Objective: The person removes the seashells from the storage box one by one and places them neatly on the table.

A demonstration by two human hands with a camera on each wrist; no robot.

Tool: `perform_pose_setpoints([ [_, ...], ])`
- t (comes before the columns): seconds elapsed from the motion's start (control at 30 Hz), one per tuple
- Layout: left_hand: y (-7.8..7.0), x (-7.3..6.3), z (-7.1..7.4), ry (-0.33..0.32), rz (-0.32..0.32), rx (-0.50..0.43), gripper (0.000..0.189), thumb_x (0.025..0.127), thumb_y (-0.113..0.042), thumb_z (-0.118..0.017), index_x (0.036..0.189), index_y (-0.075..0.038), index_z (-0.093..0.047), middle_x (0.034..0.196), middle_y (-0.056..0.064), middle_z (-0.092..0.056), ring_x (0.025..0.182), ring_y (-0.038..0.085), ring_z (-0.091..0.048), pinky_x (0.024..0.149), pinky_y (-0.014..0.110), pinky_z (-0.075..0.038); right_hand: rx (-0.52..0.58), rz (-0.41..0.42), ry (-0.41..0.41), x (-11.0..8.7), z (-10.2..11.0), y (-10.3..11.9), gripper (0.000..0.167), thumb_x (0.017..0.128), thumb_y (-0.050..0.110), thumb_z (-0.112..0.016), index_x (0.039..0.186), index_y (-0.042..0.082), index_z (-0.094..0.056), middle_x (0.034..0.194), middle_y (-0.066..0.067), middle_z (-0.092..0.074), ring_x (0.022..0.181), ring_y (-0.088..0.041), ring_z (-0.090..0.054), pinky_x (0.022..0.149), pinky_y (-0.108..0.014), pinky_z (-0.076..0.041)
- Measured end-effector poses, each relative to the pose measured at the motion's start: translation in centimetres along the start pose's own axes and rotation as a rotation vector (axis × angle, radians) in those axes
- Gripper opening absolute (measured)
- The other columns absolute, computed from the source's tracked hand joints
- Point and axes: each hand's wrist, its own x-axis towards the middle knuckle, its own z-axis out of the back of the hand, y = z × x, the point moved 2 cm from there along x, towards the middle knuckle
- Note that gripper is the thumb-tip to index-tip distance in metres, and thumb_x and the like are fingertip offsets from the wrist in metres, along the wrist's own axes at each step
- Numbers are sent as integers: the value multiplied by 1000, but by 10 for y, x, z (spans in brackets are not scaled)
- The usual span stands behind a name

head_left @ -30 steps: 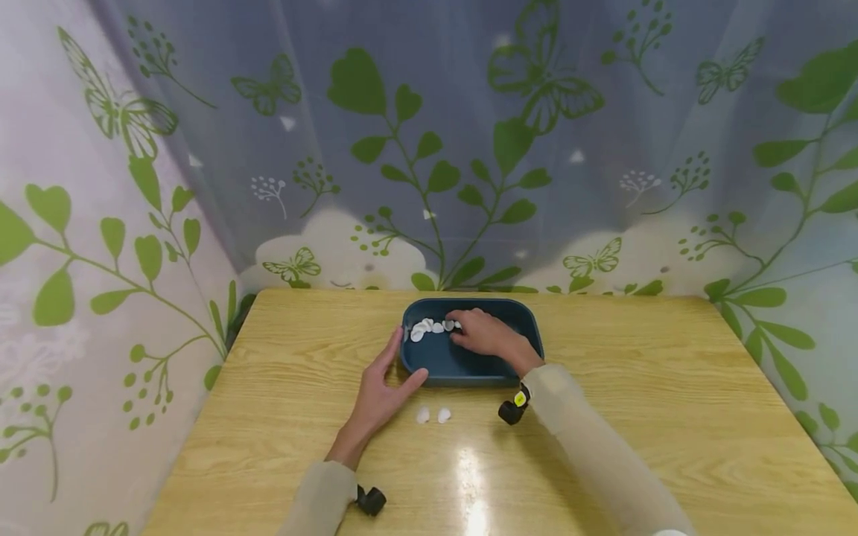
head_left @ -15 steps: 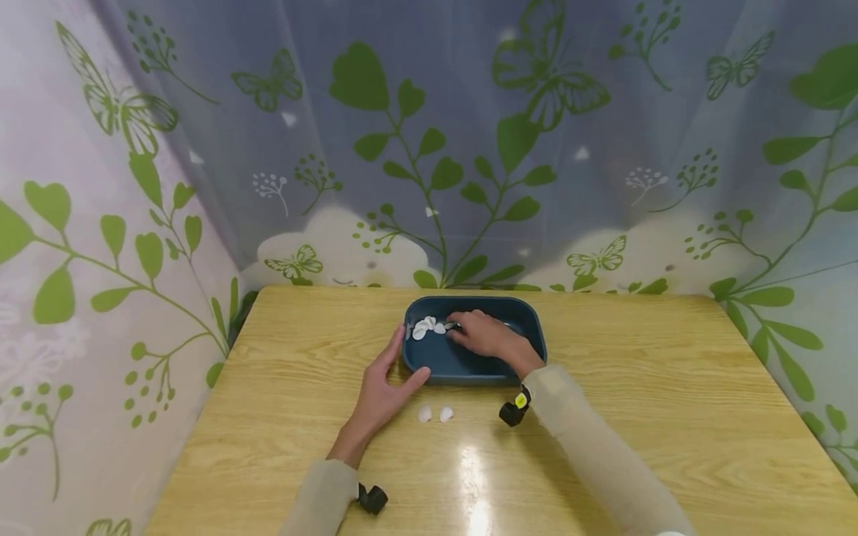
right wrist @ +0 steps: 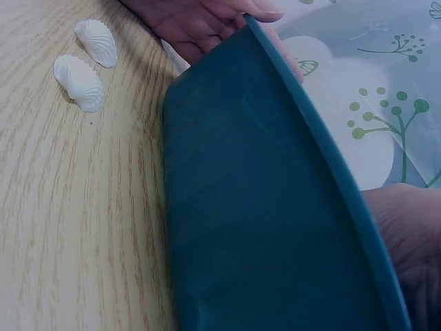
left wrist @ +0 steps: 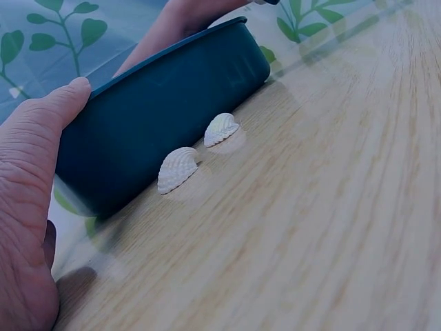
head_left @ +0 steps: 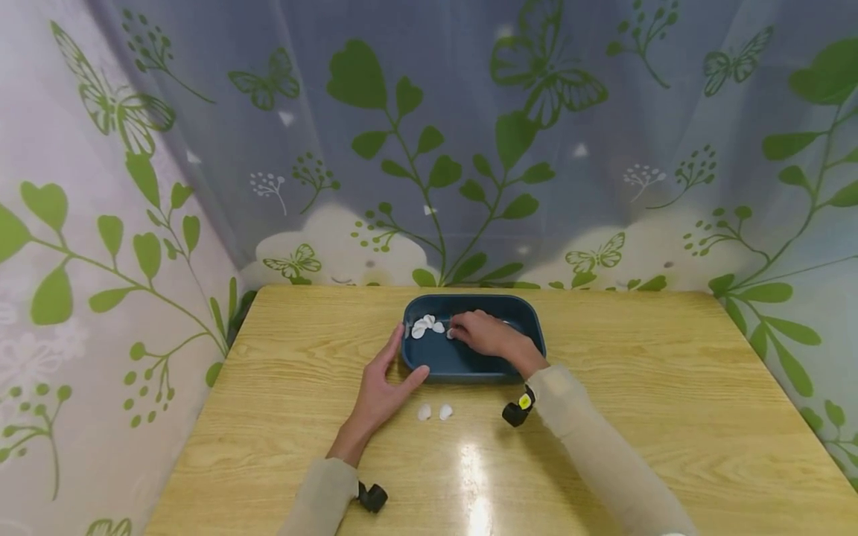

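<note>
A dark teal, deep plastic tray (head_left: 462, 378) stands on the wooden table. My left hand (head_left: 377, 391) lies against its near left corner, fingers straight along the left side and thumb at the near rim. Inside the tray, my right hand (head_left: 488, 335) pinches a small whitish seashell (head_left: 450, 334) between thumb and fingers. Several white seashells (head_left: 419, 327) sit in a cluster at the tray's left end. The tray wall hides my right fingertips in both wrist views.
Two ribbed white seashells (left wrist: 178, 169) lie on the table (head_left: 603, 432) just in front of the tray. A curtain (head_left: 429, 149) printed with leaves and butterflies hangs behind the table and along the sides.
The seashell at my right fingertips has turned and now sits slightly lower, a little apart from the cluster. My left hand stays at the tray's corner.
</note>
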Motion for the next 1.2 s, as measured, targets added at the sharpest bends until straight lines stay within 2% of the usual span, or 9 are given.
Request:
perform_pose_setpoints([
  [0.17, 0, 1, 0, -9, -8, 7, 85, 94, -33, -80, 165, -21, -34, 168, -3, -33, 155, 18, -30, 126, 44, -28, 44, 13, 26, -1, 0, -1, 21, 110, 21, -57, 104, 9, -73, 83, -2, -65, 63, -12, -52, 62, -29, -43],
  [0.23, 0, 1, -1, -12, -14, 7, 85, 94, -33, -80, 165, -21, -34, 168, -3, -33, 155, 17, -30, 126, 43, -28, 60, 27, 30, -1, 0, -2, 23, 111, 20, -55, 100, 8, -71, 78, -2, -61, 62, -11, -48, 62, -28, -41],
  [0.27, -5, 0, 0, -12, -8, -2, 85, 95, -30, -80, 165, -19, -34, 168, -1, -33, 155, 18, -30, 127, 44, -27, 65, 32, 33, -1, -1, -3, 25, 111, 19, -53, 98, 7, -70, 76, -2, -58, 61, -11, -47, 63, -28, -40],
  [0.43, -4, 1, 0, -7, -7, 1, 85, 95, -31, -80, 165, -19, -34, 169, -2, -32, 156, 17, -29, 127, 43, -26, 56, 32, 43, -1, -1, -6, 33, 113, 13, -46, 85, 3, -59, 71, 0, -44, 60, -13, -41, 68, -30, -39],
  [0.57, 1, 1, 0, 1, -6, 11, 86, 95, -34, -79, 165, -23, -33, 169, -6, -31, 156, 15, -28, 127, 43, -26, 37, 7, 37, -3, -1, -6, 35, 113, 15, -45, 82, 6, -56, 70, 0, -44, 60, -14, -42, 68, -31, -40],
  [0.77, -1, 1, 0, 5, 9, 16, 86, 95, -37, -79, 166, -26, -32, 169, -7, -31, 156, 16, -28, 127, 44, -26, 29, -30, 0, -4, 0, -3, 31, 113, 18, -48, 88, 7, -62, 72, -2, -50, 59, -15, -46, 64, -31, -41],
  [1.0, -2, 0, 1, 8, 18, 10, 85, 95, -38, -78, 166, -28, -31, 169, -8, -30, 156, 15, -27, 127, 44, -26, 37, -65, -20, -6, -1, 0, 19, 110, 20, -56, 114, 6, -67, 87, -1, -64, 68, -13, -56, 66, -31, -48],
  [1.2, -1, 0, 0, 4, 13, 11, 85, 95, -38, -78, 165, -30, -31, 169, -8, -30, 156, 15, -28, 127, 44, -27, 1, -66, -13, -6, 0, 2, 21, 103, 28, -68, 111, 8, -67, 83, 0, -63, 68, -14, -57, 63, -31, -48],
])
